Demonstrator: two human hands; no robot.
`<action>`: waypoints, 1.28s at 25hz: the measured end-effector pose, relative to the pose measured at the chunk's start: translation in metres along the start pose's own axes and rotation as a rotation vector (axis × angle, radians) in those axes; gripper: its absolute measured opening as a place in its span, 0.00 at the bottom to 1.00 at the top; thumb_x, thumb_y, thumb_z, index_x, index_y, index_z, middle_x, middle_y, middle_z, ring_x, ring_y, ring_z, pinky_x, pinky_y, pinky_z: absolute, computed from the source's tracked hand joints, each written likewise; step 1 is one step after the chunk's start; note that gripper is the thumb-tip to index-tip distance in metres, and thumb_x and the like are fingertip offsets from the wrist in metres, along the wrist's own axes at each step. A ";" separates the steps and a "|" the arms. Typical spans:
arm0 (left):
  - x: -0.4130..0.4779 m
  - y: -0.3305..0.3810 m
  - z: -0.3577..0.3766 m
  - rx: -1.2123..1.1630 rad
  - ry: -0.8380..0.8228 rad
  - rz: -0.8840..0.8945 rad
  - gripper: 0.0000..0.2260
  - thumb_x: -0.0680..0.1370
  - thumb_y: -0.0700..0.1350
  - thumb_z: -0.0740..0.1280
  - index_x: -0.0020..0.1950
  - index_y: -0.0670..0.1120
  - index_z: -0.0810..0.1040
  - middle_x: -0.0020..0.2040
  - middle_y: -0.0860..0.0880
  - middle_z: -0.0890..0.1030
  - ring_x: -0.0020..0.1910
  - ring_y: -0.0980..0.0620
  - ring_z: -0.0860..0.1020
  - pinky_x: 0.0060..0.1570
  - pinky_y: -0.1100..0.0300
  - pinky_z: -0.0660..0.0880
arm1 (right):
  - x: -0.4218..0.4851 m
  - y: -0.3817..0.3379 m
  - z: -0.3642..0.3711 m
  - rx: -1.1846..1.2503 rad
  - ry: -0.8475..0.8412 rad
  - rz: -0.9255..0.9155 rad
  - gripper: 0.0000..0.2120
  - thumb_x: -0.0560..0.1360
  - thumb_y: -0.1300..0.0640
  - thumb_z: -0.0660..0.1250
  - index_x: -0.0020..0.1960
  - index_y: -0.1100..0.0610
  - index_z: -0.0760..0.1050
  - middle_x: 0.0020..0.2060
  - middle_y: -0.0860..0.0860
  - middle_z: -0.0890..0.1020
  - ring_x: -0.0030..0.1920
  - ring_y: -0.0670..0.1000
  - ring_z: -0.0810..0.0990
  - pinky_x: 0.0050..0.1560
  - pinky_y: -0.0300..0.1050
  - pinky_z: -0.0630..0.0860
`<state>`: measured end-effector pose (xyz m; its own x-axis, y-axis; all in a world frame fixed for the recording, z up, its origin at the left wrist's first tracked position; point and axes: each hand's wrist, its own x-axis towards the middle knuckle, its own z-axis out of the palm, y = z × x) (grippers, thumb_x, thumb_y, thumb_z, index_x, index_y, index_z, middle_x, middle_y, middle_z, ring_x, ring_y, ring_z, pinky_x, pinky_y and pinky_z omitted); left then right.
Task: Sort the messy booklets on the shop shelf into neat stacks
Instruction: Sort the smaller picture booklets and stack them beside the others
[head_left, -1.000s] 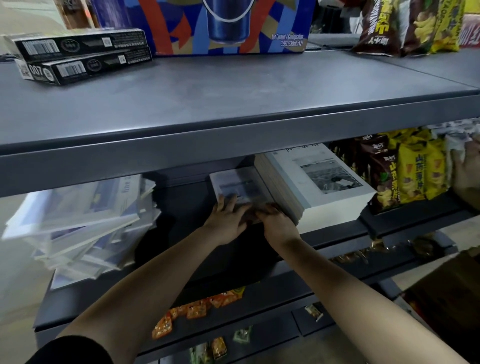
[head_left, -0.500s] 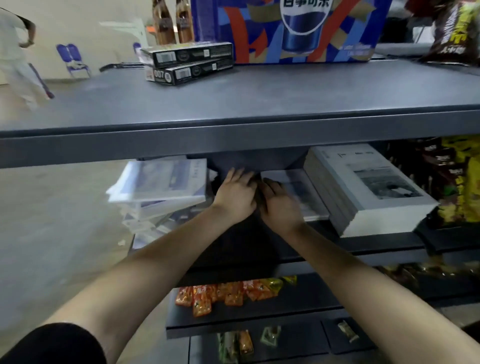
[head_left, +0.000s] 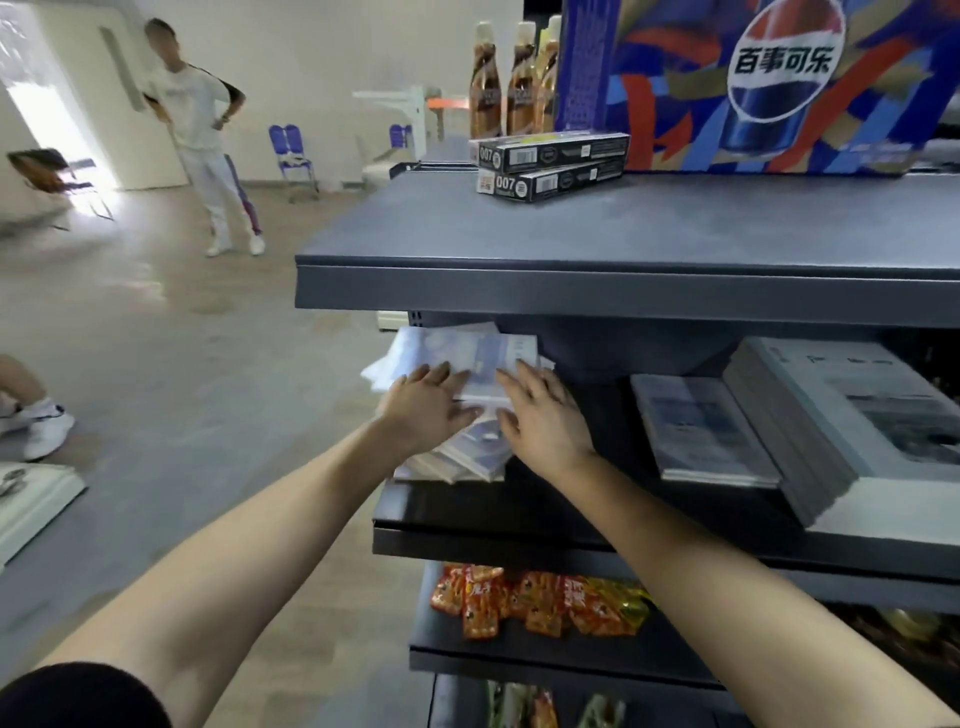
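Booklets (head_left: 483, 358) are recorded in a messy pile at the left end of the middle shelf (head_left: 519, 525), partly tucked under the top shelf (head_left: 623, 291). The top booklet (head_left: 498, 374) is laid roughly square, its long axis running along the middle shelf's front edge. The lower booklets (head_left: 467, 460) are fanned out askew toward that edge.

The left hand (head_left: 426, 402) is laid flat on the left part of the pile, fingers straight and spread. The right hand (head_left: 545, 415) is laid likewise on its right part. Nothing is gripped by either hand.

The pile is thus bracketed between the two hands, directly ahead of both, and neither hand is judged nearer. Squaring or lifting the pile would seem to call for the hands to be closed in on its short ends.

Further right along the middle shelf, a thin stack (head_left: 696, 431) and a tall stack (head_left: 841, 426) are noted as already neat, touching each other and well apart from the pile.
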<state>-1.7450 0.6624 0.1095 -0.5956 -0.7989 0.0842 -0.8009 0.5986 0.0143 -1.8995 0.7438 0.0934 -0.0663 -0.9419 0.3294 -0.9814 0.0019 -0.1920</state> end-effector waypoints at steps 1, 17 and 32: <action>-0.002 -0.008 0.001 0.041 -0.048 0.011 0.42 0.69 0.73 0.37 0.75 0.51 0.59 0.73 0.47 0.64 0.71 0.45 0.62 0.69 0.52 0.61 | 0.003 -0.001 0.005 0.035 -0.057 0.039 0.23 0.78 0.50 0.56 0.72 0.52 0.63 0.73 0.52 0.61 0.71 0.59 0.62 0.67 0.53 0.66; -0.014 -0.001 -0.001 0.075 0.228 -0.034 0.19 0.80 0.43 0.56 0.70 0.55 0.69 0.63 0.45 0.70 0.63 0.42 0.67 0.57 0.52 0.67 | -0.015 0.015 -0.005 -0.158 0.499 -0.444 0.10 0.66 0.61 0.68 0.47 0.57 0.81 0.38 0.50 0.83 0.40 0.55 0.79 0.45 0.46 0.69; -0.055 -0.028 0.014 -0.122 0.151 -0.009 0.30 0.74 0.34 0.59 0.75 0.49 0.60 0.76 0.50 0.58 0.72 0.48 0.64 0.64 0.55 0.69 | -0.033 0.003 0.024 -0.046 0.138 -0.254 0.20 0.76 0.48 0.60 0.67 0.48 0.70 0.68 0.55 0.70 0.67 0.64 0.68 0.60 0.67 0.70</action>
<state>-1.6906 0.6885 0.0902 -0.5653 -0.7915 0.2322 -0.7870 0.6019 0.1355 -1.8961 0.7670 0.0593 0.1620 -0.8595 0.4849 -0.9766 -0.2102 -0.0463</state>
